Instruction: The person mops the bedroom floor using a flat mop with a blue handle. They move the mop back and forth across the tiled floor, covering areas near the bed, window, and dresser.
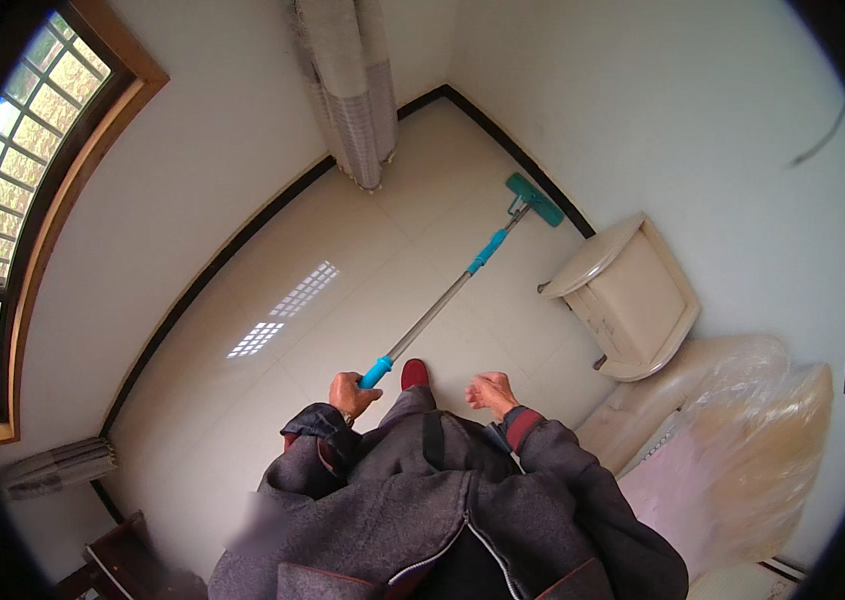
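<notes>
No text, brand, number or sign can be read in the room. The mop [455, 288] and the plastic-wrapped furniture [765, 470] at near right show no legible print.

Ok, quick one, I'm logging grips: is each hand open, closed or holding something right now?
Left hand: closed, holding the blue end grip of the mop.
Right hand: closed in a loose curl, nothing visible in it.
</notes>
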Tool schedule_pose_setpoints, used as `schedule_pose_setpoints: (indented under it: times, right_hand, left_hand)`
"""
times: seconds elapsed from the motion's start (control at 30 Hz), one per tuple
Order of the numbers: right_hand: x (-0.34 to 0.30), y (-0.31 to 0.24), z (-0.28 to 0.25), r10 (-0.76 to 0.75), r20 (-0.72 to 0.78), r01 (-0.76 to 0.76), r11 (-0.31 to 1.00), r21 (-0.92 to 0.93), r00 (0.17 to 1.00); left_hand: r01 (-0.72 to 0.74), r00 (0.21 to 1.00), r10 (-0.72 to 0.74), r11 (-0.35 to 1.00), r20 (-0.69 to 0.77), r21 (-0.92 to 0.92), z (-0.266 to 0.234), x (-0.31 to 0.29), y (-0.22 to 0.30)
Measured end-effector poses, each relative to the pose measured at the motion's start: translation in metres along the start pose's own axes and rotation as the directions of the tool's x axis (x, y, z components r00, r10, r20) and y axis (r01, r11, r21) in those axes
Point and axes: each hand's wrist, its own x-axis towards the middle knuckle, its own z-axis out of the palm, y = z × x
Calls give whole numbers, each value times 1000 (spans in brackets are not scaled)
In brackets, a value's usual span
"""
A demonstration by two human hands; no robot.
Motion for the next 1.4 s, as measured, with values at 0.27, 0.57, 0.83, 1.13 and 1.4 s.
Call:
schedule_pose_setpoints:
  times: [0.27, 0.57, 0.83, 1.13, 1.4]
  right_hand:
    - [0, -93, 106, 67, 358, -170, 950, 264, 931]
    - [-11, -155, 188, -7, 730, -101, 990, 103, 684]
    - [56, -166, 111, 292, 125, -285, 956, -68, 948]
    - [59, -182, 100, 251, 562, -485, 816, 315, 788]
    - [62, -175, 99, 287, 600, -466, 870, 163, 746]
  left_hand:
    - [-2, 1000, 4, 997, 27, -77, -64, -43, 22]
    - [218, 967, -241, 949, -81, -227, -76, -140, 22]
    - [249, 937, -286, 950, -201, -190, -110, -124, 102]
    - [242, 933, -267, 962, -240, -127, -146, -105, 184]
    - [279, 884, -377, 901, -277, -333, -107, -136, 186]
